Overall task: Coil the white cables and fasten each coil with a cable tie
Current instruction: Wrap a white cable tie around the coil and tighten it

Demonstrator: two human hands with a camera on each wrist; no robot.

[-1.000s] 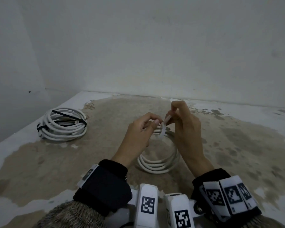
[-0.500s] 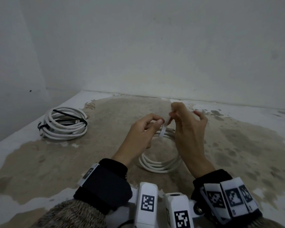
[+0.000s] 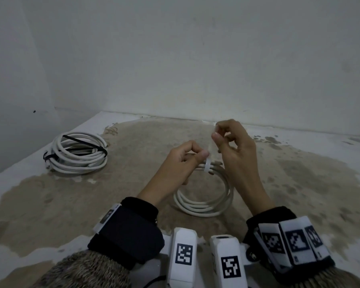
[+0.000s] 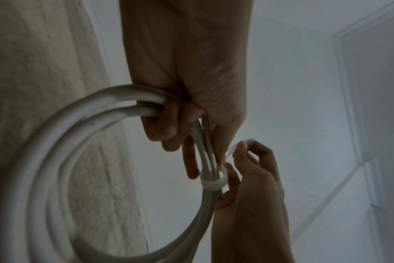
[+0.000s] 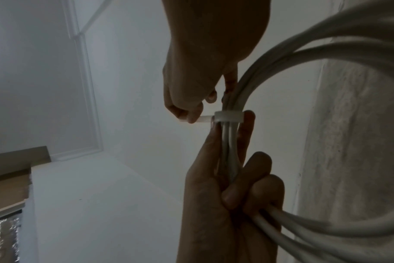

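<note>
A white cable coil hangs upright over the floor, and my left hand grips its top strands. A white cable tie is looped round those strands just beside my left fingertips. My right hand pinches the tie's tail between thumb and forefinger and holds it up and away from the loop. The left wrist view shows the tie loop snug round the coil. In the right wrist view the tail runs from the loop into my right fingertips.
A second white coil bound with black ties lies on the floor at the left, near the wall corner. The floor is stained brown, with white walls close behind and to the left.
My right hand has risen and drawn the tie's tail upward. The loop now sits tight round the strands. The left hand keeps its grip on the coil.
</note>
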